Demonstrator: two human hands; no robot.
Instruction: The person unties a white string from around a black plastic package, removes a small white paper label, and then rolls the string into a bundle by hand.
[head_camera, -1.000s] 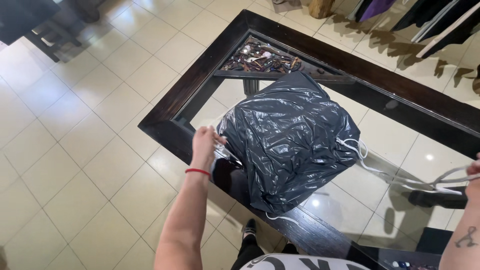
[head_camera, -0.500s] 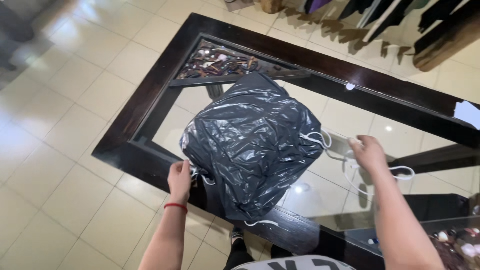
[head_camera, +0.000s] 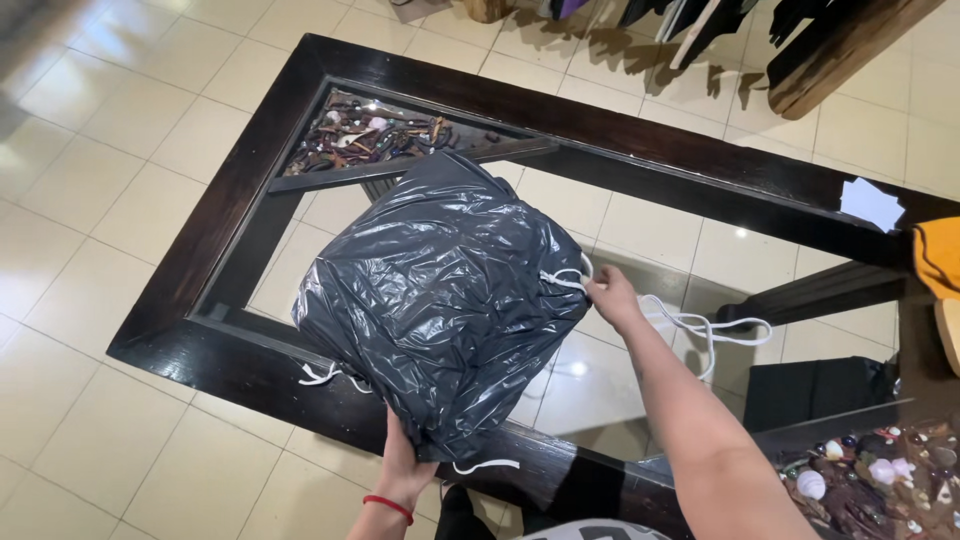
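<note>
Dark wood-framed glass table (head_camera: 250, 190), shells (head_camera: 870, 470) in corner compartment, white paper scrap (head_camera: 870, 203), tiled floor (head_camera: 100, 130)

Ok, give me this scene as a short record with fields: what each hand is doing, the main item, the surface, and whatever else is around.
main item: black plastic drawstring bag, full and crumpled, lying on the table
surface: glass-topped table with dark wooden frame
left hand: left hand has its grip on the bag's near bottom edge; red wristband on the wrist
right hand: right hand pinches the white drawstring at the bag's right side
under glass: shells and trinkets in the corner compartments
floor: pale tiles
</note>
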